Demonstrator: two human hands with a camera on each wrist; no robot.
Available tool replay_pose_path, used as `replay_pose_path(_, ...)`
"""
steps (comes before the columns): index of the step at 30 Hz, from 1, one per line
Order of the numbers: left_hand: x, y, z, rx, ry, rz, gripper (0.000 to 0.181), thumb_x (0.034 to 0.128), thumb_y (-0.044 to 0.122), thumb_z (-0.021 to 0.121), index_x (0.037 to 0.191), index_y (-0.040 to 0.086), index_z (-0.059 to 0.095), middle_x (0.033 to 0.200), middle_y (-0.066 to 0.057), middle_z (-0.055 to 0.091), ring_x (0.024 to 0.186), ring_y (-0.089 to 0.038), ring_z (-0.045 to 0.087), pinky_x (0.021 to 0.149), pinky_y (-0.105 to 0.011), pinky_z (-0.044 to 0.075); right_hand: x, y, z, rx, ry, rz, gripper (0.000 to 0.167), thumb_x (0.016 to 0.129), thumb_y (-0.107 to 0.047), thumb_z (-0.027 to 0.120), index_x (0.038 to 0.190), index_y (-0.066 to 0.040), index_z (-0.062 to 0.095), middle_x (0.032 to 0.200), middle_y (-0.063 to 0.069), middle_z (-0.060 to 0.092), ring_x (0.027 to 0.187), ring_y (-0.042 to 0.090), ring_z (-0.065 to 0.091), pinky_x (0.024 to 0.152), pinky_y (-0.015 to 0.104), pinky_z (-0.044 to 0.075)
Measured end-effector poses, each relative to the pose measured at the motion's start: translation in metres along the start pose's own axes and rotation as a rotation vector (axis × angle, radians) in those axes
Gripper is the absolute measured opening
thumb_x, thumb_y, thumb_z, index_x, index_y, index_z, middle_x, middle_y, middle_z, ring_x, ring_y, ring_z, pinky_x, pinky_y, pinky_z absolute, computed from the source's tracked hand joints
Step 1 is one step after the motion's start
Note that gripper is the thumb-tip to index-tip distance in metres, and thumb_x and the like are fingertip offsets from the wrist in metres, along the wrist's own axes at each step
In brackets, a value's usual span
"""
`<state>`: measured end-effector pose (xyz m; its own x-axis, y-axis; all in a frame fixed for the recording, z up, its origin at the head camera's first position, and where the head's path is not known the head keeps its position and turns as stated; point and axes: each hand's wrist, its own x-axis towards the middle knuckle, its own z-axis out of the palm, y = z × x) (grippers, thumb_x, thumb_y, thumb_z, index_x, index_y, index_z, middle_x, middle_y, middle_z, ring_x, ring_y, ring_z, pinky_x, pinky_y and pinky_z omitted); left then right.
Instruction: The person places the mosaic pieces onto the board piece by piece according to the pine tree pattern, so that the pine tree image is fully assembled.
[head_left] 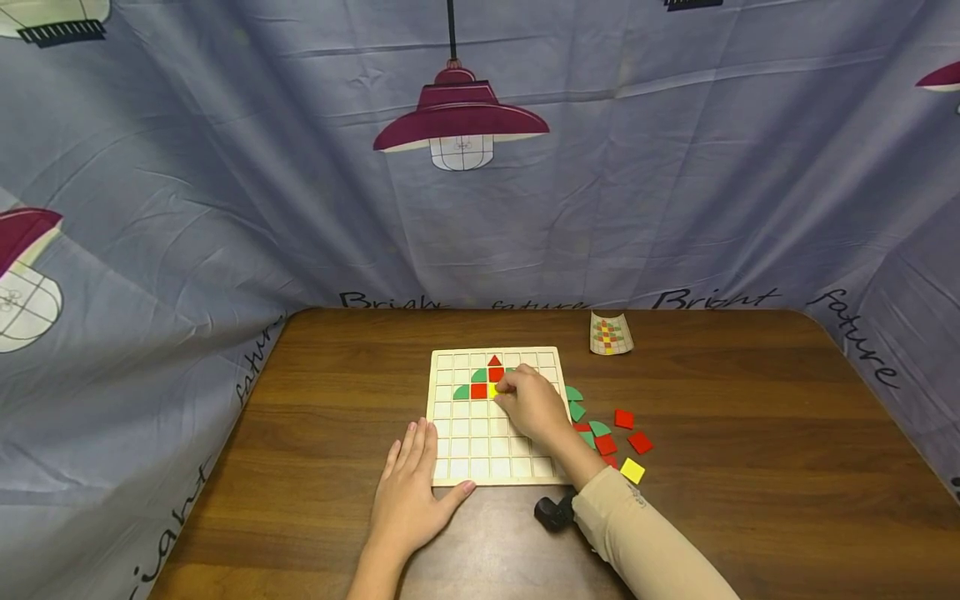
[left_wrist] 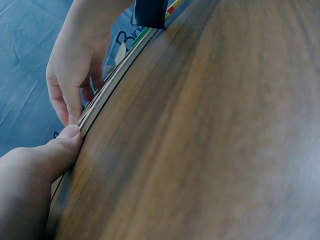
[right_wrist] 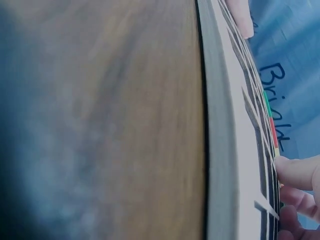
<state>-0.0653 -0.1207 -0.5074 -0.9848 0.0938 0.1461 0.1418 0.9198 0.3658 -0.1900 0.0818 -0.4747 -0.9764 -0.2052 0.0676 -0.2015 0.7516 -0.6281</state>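
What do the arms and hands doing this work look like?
The left hand and right hand are human and ungloved. The right sleeve is long and beige, with a small dark marking near its end. The visible left forearm is sleeveless. A black object shows beside the sleeve; whether worn is unclear.

Grid board [head_left: 480, 450] flat on table [head_left: 315, 400], left hand [head_left: 408, 500] at its near left corner, right hand [head_left: 536, 404] at one tile [head_left: 492, 391] on it, other tiles [head_left: 478, 391] in far rows, loose tiles [head_left: 624, 419] right of board, card [head_left: 611, 334] behind them, curtain [head_left: 480, 225] behind table.
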Motion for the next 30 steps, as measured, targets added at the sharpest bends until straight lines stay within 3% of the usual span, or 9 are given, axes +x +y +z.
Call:
replay_pose_path(13,-0.001,0.0,0.002,-0.004,0.001,0.002,0.103,0.0855,0.073,0.054,0.155,0.002,0.029,0.164,-0.012,0.024,0.154,-0.026,0.02,0.125,-0.049,0.017,-0.016,0.008,-0.024,0.105,-0.024,-0.003,0.011,0.088,-0.015,0.075,0.098,-0.013,0.074,0.09,-0.004,0.065,0.084,0.013,0.06,0.076,0.032,0.052)
replay_pose_path(17,-0.001,0.0,0.003,0.0,0.001,0.0,0.103,0.0855,0.074,0.054,0.155,0.003,0.029,0.164,-0.012,0.024,0.154,-0.026,0.02,0.125,-0.048,0.016,-0.023,0.016,-0.039,0.078,-0.026,0.022,0.016,0.088,-0.017,0.076,0.102,-0.011,0.073,0.088,-0.003,0.064,0.081,0.013,0.059,0.072,0.03,0.049)
replay_pose_path(24,-0.002,-0.001,0.002,0.004,0.0,0.002,0.103,0.0858,0.075,0.052,0.155,0.002,0.028,0.164,-0.013,0.023,0.154,-0.027,0.019,0.125,-0.049,0.017,-0.036,0.04,-0.064,0.002,-0.069,0.05,0.025,0.09,-0.021,0.073,0.113,-0.01,0.07,0.09,0.001,0.062,0.059,0.015,0.044,0.056,0.028,0.038)
replay_pose_path(30,0.0,0.0,0.001,-0.004,-0.005,0.005,0.103,0.0861,0.076,0.051,0.156,0.003,0.028,0.164,-0.012,0.024,0.154,-0.026,0.019,0.125,-0.049,0.017,-0.045,0.062,-0.085,-0.09,-0.032,0.059,0.03,0.089,-0.023,0.074,0.117,-0.013,0.07,0.096,0.003,0.063,0.065,0.017,0.046,0.058,0.029,0.037)
